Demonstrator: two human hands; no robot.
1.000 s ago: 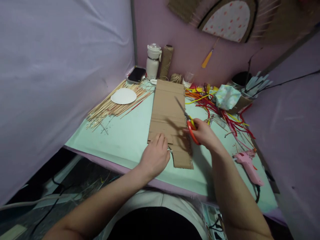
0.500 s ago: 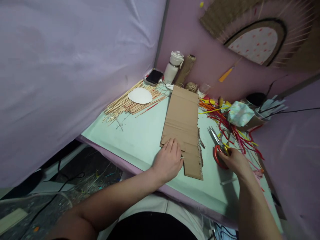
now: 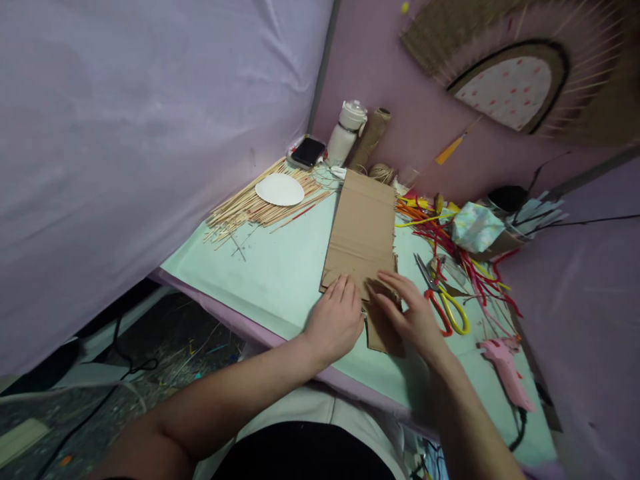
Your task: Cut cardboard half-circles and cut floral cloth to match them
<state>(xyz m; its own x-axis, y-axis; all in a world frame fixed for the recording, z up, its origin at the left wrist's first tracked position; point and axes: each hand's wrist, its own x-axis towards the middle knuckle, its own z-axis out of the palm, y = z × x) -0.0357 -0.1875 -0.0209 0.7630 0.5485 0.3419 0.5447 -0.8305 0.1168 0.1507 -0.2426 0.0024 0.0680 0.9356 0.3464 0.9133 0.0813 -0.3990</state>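
A long brown piece of cardboard (image 3: 363,220) lies on the pale green tabletop, its right edge ragged and its near end notched. My left hand (image 3: 336,317) rests with fingers stretched flat over the near left corner of the cardboard. Over the near right part is my right hand (image 3: 410,313), fingers apart and curved above the cardboard, with nothing seen in it. Whether its fingertips touch the surface I cannot tell. Scissors (image 3: 444,303) with one red and one yellow handle lie to the right of that hand, blades pointing away.
Thin wooden sticks (image 3: 240,207) lie at left under a white oval disc (image 3: 279,189). Behind stand a white bottle (image 3: 345,133), a phone (image 3: 308,152) and a twine ball (image 3: 383,173). Coloured pipe cleaners (image 3: 425,217) and a pink glue gun (image 3: 507,373) lie at right.
My right hand has let go of the scissors, leaving them on the table, and moved left over the cardboard. The glue gun has come into sight. My left hand stays in place.
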